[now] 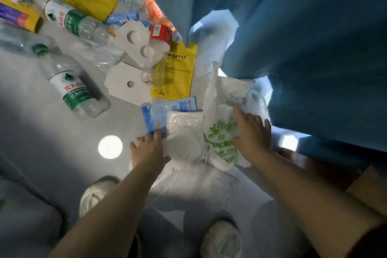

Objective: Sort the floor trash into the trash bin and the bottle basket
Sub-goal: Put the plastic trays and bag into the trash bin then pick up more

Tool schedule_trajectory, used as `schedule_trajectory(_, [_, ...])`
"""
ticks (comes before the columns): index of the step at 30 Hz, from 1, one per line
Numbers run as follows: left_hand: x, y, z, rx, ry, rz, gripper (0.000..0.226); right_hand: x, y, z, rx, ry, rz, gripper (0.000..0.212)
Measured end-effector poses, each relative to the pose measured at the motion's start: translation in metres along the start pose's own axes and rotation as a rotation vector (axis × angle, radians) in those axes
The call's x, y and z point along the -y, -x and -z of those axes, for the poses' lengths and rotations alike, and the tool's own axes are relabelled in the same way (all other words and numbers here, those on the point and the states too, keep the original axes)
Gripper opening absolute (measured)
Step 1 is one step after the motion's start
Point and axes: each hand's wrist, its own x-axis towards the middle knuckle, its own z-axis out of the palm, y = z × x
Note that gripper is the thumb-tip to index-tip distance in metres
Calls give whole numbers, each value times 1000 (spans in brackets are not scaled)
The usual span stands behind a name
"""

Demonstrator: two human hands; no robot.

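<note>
Left hand (148, 150) touches packet (161, 115); right hand (254, 132) presses bag (222, 140) lying lengthwise toward curtain (314, 27).

White bag (223, 132), green print

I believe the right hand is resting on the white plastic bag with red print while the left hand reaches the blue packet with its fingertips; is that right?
Not quite: the print on the white plastic bag is green, not red, as the head view shows. The rest holds: the right hand rests on that bag and the left hand reaches the blue packet with its fingertips.
</note>
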Motion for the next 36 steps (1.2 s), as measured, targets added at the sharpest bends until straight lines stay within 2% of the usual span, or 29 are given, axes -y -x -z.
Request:
schedule_trajectory(3, [-3, 1, -3, -6, 58, 17, 72, -9, -2, -6, -61, 58, 39, 25])
schedule_trajectory(4, [-1, 1, -3, -17, 104, 16, 65, -13, 1, -5, -86, 62, 30, 14])
schedule_trajectory(8, [2, 19, 14, 7, 218, 29, 39, -14, 18, 1, -111, -7, 45, 15])
schedule_trajectory(9, [4, 25, 22, 11, 199, 29, 35, -14, 21, 5, -104, -15, 53, 28])
schedule_trajectory(12, [6, 38, 47, 12, 147, 3, 28, -6, 25, 24, 59, -92, 40, 94])
schedule_trajectory(13, [7, 39, 53, 9, 144, -6, 27, -1, 21, 29, 87, -103, 55, 108])
schedule_trajectory(16, [5, 34, 70, -12, 115, -23, 26, 15, 1, 33, 95, -114, 93, 126])
schedule_trajectory(21, [3, 16, 77, -61, 77, -91, 22, 29, -17, 0, 145, -78, 40, 133])
schedule_trajectory(23, [9, 9, 69, -74, 76, -84, 23, 35, -18, -31, 209, -124, -12, 124])
schedule_trajectory(24, [10, 8, 70, -76, 91, -78, 24, 34, -17, -37, 182, -141, -27, 111])
schedule_trajectory(27, [17, 3, 63, -77, 138, -62, 27, 34, -18, -52, -80, -210, -19, 54])
schedule_trajectory(29, [20, 2, 65, -91, 152, -57, 26, 31, -15, -50, -186, -233, -13, 35])
schedule_trajectory(32, [15, 15, 76, -75, 173, -46, 25, 21, 6, -31, -200, -258, -32, 27])
schedule_trajectory(36, [-5, 63, 113, -45, 236, -63, 23, 4, 48, 23, -183, -134, 13, 32])
